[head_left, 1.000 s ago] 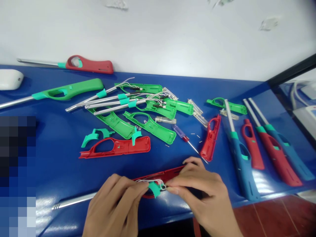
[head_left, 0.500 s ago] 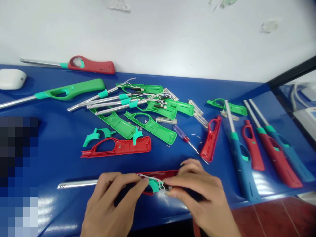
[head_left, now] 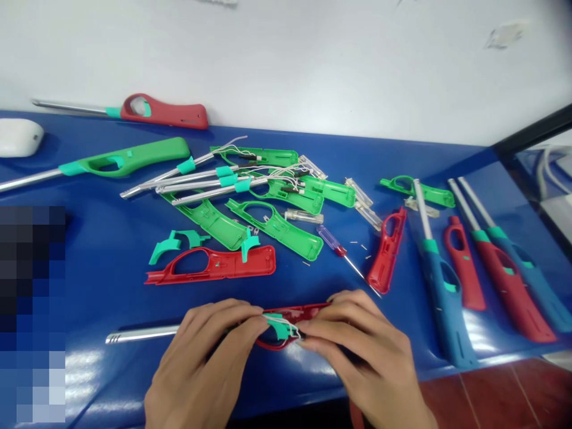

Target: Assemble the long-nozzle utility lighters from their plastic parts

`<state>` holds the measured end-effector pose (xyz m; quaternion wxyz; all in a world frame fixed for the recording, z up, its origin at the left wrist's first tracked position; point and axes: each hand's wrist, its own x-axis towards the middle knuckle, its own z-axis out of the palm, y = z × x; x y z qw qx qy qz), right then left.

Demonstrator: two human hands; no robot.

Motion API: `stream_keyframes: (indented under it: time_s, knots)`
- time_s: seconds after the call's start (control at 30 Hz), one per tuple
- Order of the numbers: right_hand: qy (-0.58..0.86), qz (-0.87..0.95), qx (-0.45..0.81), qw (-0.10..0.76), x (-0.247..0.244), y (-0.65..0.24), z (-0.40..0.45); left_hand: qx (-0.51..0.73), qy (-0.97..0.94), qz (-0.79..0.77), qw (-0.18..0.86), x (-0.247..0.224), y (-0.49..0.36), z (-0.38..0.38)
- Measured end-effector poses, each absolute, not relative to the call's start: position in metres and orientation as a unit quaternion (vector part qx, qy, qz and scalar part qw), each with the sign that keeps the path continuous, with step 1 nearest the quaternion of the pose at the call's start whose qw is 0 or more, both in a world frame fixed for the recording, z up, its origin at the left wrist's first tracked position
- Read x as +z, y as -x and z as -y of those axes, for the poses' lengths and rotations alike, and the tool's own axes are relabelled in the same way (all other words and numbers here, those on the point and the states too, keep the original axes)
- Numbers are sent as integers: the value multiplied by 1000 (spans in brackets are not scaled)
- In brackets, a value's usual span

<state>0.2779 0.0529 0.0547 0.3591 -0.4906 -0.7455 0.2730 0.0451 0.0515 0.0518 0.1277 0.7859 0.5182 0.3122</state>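
A red lighter half-shell (head_left: 308,312) lies near the table's front edge, between my hands. Its metal tube (head_left: 143,335) sticks out to the left. My left hand (head_left: 208,357) is closed over the tube end of the shell, thumb and fingers pinching beside the white wires. A teal trigger piece (head_left: 280,329) sits at the shell's loop, with white wires (head_left: 291,326) running across it. My right hand (head_left: 364,351) pinches a small dark part (head_left: 302,336) at the wires' right end. The fingers hide much of the shell.
Another red half-shell (head_left: 241,263) and teal pieces (head_left: 167,244) lie behind my hands. Farther back are green shells (head_left: 281,232), wired tubes (head_left: 192,179) and clear tanks (head_left: 304,216). A screwdriver (head_left: 330,239) lies right of them; blue lighters (head_left: 451,316) and red ones (head_left: 518,292) stretch along the right.
The wires now lie closer across the teal piece, and my left fingertips have shifted slightly. My right hand keeps its pinch. The view has moved a little.
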Motion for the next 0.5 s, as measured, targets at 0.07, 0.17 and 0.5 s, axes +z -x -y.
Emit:
stream_keyframes:
  time_s: [0.07, 0.17, 0.5]
  knots:
    - [490, 745, 271, 363, 55, -277, -53, 301, -796, -512, 119, 51, -45, -54]
    - [493, 735, 283, 369, 55, -277, -52, 284, -814, -495, 111, 51, -44, -56]
    - [483, 740, 290, 369, 56, -279, -53, 270, -817, -495, 120, 50, -45, -53]
